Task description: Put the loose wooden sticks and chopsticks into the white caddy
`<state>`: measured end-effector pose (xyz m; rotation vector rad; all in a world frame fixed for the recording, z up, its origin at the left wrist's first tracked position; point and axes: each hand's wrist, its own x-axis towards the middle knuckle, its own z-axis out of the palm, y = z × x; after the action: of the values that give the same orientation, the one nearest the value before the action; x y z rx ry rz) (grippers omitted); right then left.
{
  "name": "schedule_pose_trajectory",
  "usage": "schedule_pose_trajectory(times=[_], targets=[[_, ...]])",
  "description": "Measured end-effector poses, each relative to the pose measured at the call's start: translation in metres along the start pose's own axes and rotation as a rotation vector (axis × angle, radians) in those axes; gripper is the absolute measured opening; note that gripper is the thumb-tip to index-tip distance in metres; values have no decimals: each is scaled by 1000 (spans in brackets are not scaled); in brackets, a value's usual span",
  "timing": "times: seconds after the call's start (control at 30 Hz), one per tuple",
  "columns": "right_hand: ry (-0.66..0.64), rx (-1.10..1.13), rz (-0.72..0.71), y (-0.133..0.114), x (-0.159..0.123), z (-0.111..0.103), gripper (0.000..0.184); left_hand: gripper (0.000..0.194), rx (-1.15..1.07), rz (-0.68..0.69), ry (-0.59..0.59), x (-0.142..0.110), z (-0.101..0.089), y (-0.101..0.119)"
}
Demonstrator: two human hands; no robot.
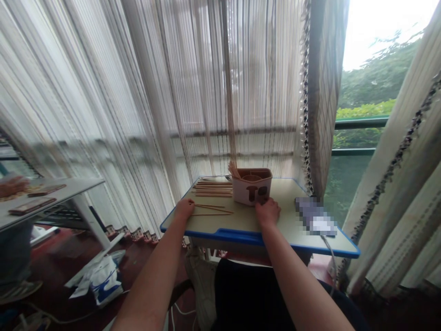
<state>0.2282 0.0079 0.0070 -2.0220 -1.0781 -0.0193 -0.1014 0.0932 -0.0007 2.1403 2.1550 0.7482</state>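
On the small desk, a few thin wooden chopsticks [215, 214] lie loosely apart near the front left. My left hand [185, 209] is closed around their left ends, its fingers pinched together. Behind them, several more chopsticks [213, 189] lie side by side in a row. A pale utensil holder [241, 193] with a brown inside and dark brown markings stands upright to their right. My right hand [268, 211] grips its lower front right corner; part of that grip is hidden by the hand itself. Light wooden sticks [234, 169] stick up from the holder's left side.
Metal utensils [215, 177] lie at the desk's back edge. A blurred-out device [315, 216] with a white cable is on the right. The desk has a blue rim [237, 235]. At left stands another table [79, 187], with a co-worker's hand [14, 186] over it.
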Motion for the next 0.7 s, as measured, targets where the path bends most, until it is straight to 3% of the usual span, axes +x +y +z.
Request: schedule_pose_trajectory(times=[0.27, 0.4, 0.53, 0.7], targets=[[7, 38, 45, -1, 1, -1, 43, 24, 11, 30, 31, -2, -1, 6], [13, 59, 57, -1, 2, -1, 43, 24, -23, 85, 116, -2, -1, 7], [45, 130, 69, 0, 4, -1, 39, 21, -239, 140, 292, -5, -2, 6], [73, 148, 95, 0, 5, 0, 39, 25, -657, 48, 379, -7, -5, 6]])
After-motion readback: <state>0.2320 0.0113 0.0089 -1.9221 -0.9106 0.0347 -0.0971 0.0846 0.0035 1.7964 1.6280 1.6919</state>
